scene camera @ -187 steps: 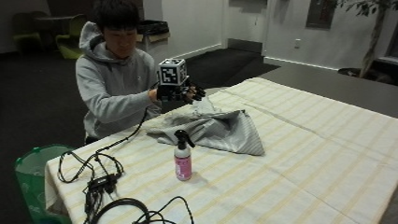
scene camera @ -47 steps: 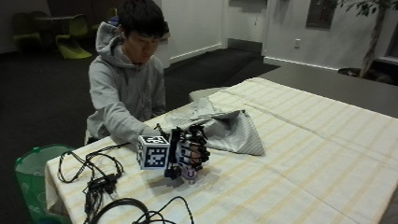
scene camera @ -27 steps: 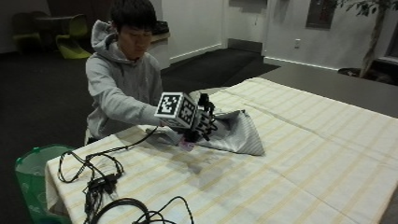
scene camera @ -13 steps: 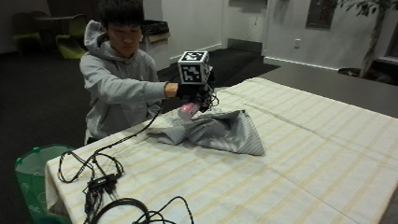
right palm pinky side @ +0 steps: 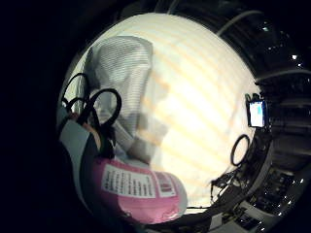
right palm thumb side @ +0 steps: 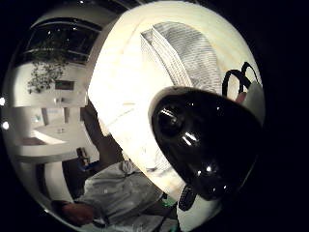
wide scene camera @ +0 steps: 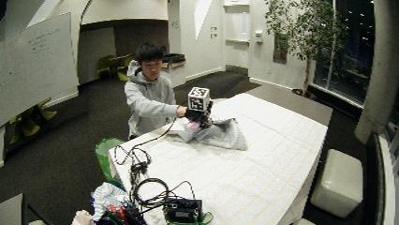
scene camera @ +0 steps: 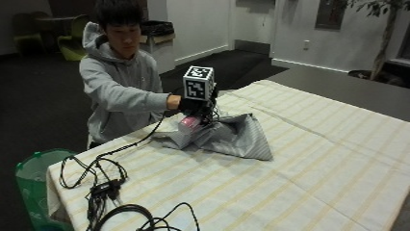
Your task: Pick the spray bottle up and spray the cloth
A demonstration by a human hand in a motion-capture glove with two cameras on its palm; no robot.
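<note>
In the outside view my gloved right hand (scene camera: 195,104) grips a pink spray bottle (scene camera: 189,123) and holds it in the air just over the near end of a crumpled grey striped cloth (scene camera: 238,137). The bottle is tilted. In the little finger side palm view its pink labelled body (right palm pinky side: 141,191) is close to the palm, with the cloth (right palm pinky side: 124,73) below on the table. The bottle's black spray head (right palm thumb side: 203,140) fills much of the thumb side palm view, above the cloth (right palm thumb side: 183,53). In the wide outside view the hand (wide scene camera: 195,112) is over the cloth (wide scene camera: 219,134).
A cream striped tablecloth covers the long table (scene camera: 320,159). Black cables (scene camera: 102,185) lie coiled at the table's near left corner. A green bin (scene camera: 32,185) stands on the floor beside that corner. The person sits behind the table's left edge.
The hand took hold of the bottle near the table's front left, lifted it and carried it over the cloth. In the last half second it came down a little toward the cloth.
</note>
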